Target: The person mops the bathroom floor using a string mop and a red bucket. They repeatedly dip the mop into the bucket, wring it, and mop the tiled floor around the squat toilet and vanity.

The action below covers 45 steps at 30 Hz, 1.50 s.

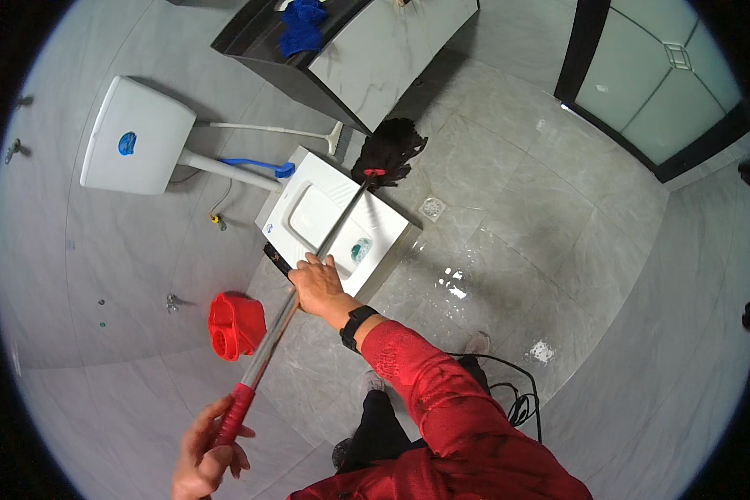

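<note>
A long mop runs diagonally across the view, its metal pole ending in a red grip at the lower left. My left hand is curled loosely round that red grip. Farther along the pole, my right hand, with a black watch on its wrist, is closed over the metal. The dark, stringy mop head with its red joint lies on the grey tiles, between the white squat toilet and the cabinet. The pole passes above the toilet.
A red bucket stands near the left wall. The white cistern, a blue brush and a pale long-handled brush are beyond it. White foam and a drain mark the floor; a black hose coils at right.
</note>
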Each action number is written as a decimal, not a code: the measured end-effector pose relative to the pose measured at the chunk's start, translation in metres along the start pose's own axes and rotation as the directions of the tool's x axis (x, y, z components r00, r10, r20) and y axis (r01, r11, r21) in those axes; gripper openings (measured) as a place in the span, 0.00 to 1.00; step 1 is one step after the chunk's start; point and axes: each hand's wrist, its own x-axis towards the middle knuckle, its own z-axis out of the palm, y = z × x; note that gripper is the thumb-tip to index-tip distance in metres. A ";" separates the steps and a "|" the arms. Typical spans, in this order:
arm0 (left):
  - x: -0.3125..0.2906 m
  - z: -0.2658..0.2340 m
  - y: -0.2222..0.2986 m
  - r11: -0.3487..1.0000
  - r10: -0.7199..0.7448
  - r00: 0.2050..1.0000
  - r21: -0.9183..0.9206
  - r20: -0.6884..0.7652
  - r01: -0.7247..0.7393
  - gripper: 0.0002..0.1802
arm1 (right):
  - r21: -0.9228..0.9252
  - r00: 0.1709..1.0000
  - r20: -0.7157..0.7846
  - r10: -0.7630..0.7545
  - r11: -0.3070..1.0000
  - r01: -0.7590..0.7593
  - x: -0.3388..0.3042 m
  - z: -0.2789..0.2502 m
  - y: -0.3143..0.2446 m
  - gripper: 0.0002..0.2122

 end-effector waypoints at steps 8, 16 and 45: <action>0.034 0.028 0.020 0.768 0.538 0.820 0.288 0.194 -0.572 0.24 | 0.081 0.968 -0.248 0.034 0.997 -0.014 0.039 -0.006 0.043 0.09; 0.032 0.052 0.063 0.619 0.653 0.755 0.536 0.053 -0.574 0.28 | 0.118 0.940 -0.329 -0.090 0.984 0.135 0.027 -0.041 0.051 0.13; -0.039 -0.088 0.036 0.709 0.705 0.708 0.095 -0.050 -0.699 0.21 | 0.079 0.843 -0.538 0.001 0.996 0.050 -0.175 -0.075 -0.035 0.15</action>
